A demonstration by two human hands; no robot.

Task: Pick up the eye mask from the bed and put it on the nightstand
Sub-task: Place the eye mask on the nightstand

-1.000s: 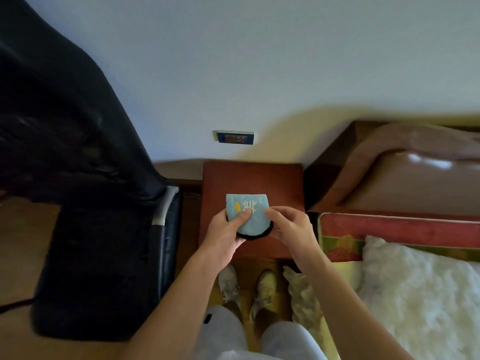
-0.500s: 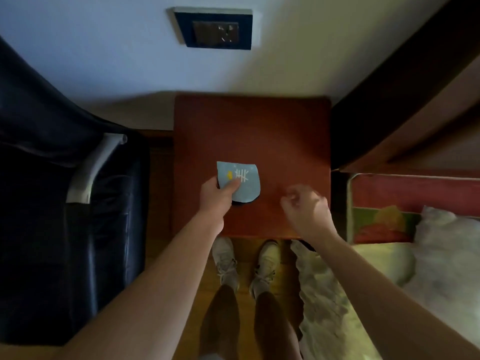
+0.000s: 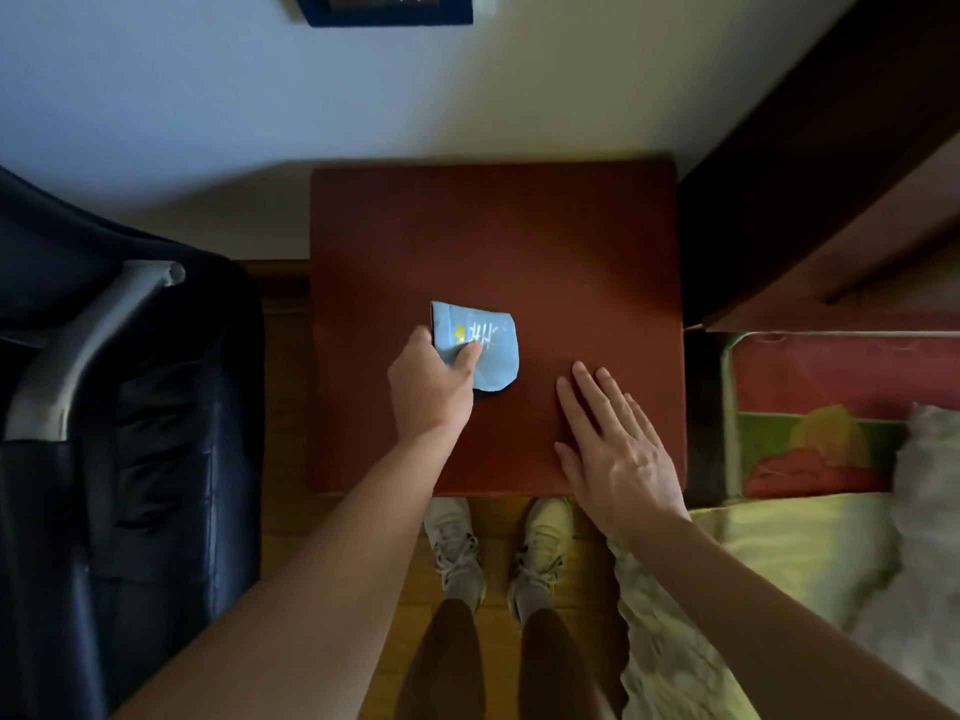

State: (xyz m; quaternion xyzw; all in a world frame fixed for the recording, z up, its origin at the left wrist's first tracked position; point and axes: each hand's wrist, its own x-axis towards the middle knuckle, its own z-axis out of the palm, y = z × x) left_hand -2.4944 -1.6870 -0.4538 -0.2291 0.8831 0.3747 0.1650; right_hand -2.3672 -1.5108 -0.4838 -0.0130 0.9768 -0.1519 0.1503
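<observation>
The eye mask (image 3: pixel 491 350) is light blue, folded, with white and yellow embroidery and a dark underside. It lies low over the middle of the reddish-brown nightstand (image 3: pixel 545 241); whether it rests on the top I cannot tell. My left hand (image 3: pixel 431 392) pinches its left edge, thumb on the embroidery. My right hand (image 3: pixel 613 454) hovers flat and open over the nightstand's front right part, fingers spread, holding nothing, a short gap right of the mask.
A dark padded chair (image 3: pixel 119 433) with a grey armrest (image 3: pixel 67 366) stands left of the nightstand. The bed (image 3: pixel 810 459) with coloured sheets and a white fluffy blanket lies to the right, under a wooden headboard (image 3: pixel 831 174). A wall socket (image 3: pixel 389 5) sits above. My feet are below.
My view has moved closer to the nightstand. My left hand has carried the mask toward its middle. My right hand, off the mask half a second ago, has opened flat.
</observation>
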